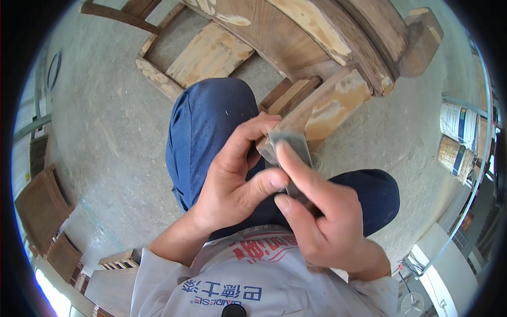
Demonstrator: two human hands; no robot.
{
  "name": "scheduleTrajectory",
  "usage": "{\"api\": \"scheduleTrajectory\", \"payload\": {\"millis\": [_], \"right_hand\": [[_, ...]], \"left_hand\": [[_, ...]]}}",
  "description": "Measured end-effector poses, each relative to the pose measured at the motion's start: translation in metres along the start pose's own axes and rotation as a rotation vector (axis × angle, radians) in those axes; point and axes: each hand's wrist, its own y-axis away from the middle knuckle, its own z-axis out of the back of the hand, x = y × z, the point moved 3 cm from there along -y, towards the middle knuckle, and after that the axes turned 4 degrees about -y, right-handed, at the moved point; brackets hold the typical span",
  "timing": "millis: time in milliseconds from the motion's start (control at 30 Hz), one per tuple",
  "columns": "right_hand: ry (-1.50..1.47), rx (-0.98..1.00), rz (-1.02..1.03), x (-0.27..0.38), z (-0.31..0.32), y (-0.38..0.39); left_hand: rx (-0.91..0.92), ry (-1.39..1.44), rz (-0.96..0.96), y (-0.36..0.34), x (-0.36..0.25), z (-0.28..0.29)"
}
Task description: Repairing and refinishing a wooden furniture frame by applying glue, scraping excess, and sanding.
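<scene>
A piece of brown wooden furniture with pale patches lies before me, and one of its legs (338, 108) points toward my lap. My left hand (232, 174) wraps its fingers around the near end of that leg, with its thumb beside the tool. In my right hand (322, 211) is a flat grey rectangular tool (296, 142), whose exact kind I cannot make out. The index finger lies along its face, and the thumb grips lower down. The tool rests against or just over the leg's end; fingers hide the contact.
Between my knees and the furniture lies a patched wooden panel (211, 55) within a frame. Buckets (458, 124) stand at the right, near a pale hose (475, 195). Wooden furniture panels (42, 208) stand at the left. A fan (412, 304) is at lower right.
</scene>
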Motion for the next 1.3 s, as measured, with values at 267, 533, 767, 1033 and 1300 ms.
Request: {"api": "scheduleTrajectory", "payload": {"millis": [267, 533, 767, 1033, 1300], "right_hand": [[-0.017, 0.005, -0.096, 0.01, 0.002, 0.014], [0.023, 0.033, -0.079, 0.014, 0.002, -0.005], [0.028, 0.021, -0.079, 0.016, 0.0, -0.011], [-0.331, -0.219, 0.042, 0.015, 0.014, -0.028], [-0.684, -0.114, -0.233, -0.01, 0.032, 0.017]], "left_hand": [[0.03, -0.078, -0.095, -0.002, 0.0, 0.002], [-0.005, -0.089, -0.1, -0.002, 0.003, 0.001], [-0.035, 0.003, -0.036, -0.002, 0.002, 0.004], [-0.136, -0.24, -0.082, -0.01, -0.015, -0.009], [-0.378, -0.177, 0.12, -0.035, -0.023, 0.003]]}}
